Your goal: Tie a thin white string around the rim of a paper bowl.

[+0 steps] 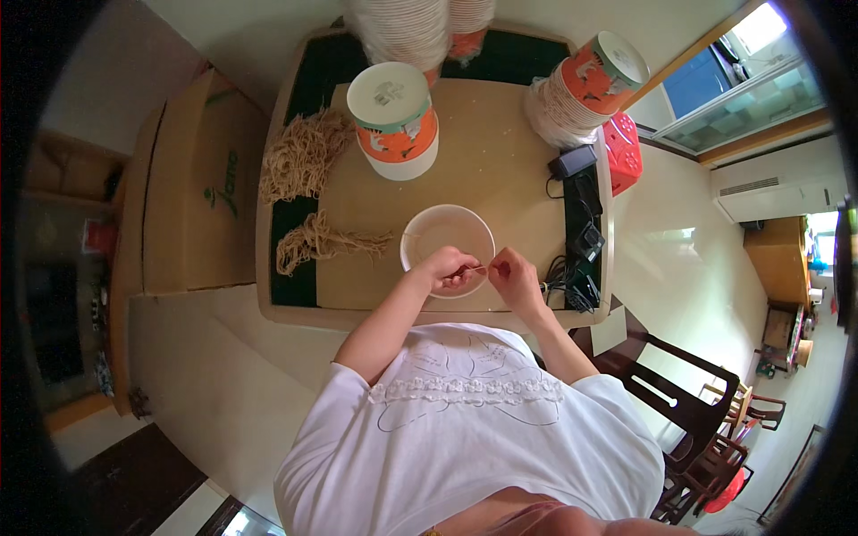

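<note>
Over the near rim of a white paper tub point(413, 234), my left hand point(452, 270) and my right hand point(514, 277) meet with fingers pinched together. A thin pale string point(480, 269) runs between their fingertips, and both hands grip it. Its ends are hidden by the fingers. To the left lie a loose bundle of beige string point(322, 243) and, farther back, a larger tangled heap of the same string point(306, 159). Behind the tub, an orange-and-white tub with a green-edged top point(393, 125) stands upside down on the brown board.
Plastic-wrapped stacks of tubs stand at the back point(398, 27) and back right point(594, 85). Black adapters and cables point(581, 241) line the table's right side. A large cardboard box point(201, 188) sits left of the table, a dark wooden chair point(670, 384) at its near right, a red stool point(623, 154) beyond.
</note>
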The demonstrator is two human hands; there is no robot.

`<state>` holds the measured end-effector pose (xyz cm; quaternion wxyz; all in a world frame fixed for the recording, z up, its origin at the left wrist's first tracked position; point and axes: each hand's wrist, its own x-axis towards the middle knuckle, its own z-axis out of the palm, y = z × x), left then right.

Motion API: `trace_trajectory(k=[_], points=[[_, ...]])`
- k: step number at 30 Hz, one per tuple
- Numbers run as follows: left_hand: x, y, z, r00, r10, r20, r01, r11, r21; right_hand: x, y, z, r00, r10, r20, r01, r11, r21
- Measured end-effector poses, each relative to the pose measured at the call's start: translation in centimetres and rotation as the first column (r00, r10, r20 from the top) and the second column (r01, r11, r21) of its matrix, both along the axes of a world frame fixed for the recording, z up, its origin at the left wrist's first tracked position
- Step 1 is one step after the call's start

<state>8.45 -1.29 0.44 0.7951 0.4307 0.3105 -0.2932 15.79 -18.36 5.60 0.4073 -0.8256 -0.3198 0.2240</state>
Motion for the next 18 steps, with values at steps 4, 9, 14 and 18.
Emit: trace_trajectory(k=[4,9,14,18], points=[[0.2,-0.3,-0.8,0.998,0.059,0.028,-0.056,0.992,-0.112,-0.4,-0.6,-0.2,0.999,0.000,0.047,0.000,1.000,-0.015],[0.4,-0.7,0.4,0.999,-0.030,-0.021,0.029,0.998,-0.049,-0.7,-1.1,-0.6,0.996,0.013,-0.086,-0.010,0.999,0.043],[0.2,0.0,-0.6,1.000,-0.012,-0.012,0.008,0.953,-0.304,-0.7,-1.0,-0.8,0.998,0.009,-0.061,-0.007,1.000,0.022],[0.3,-1.3,-1.6,0.980,0.057,-0.193,-0.132,0.904,-0.407,-0.5,-1.1,-1.8,0.999,0.044,0.019,-0.045,0.995,0.093]])
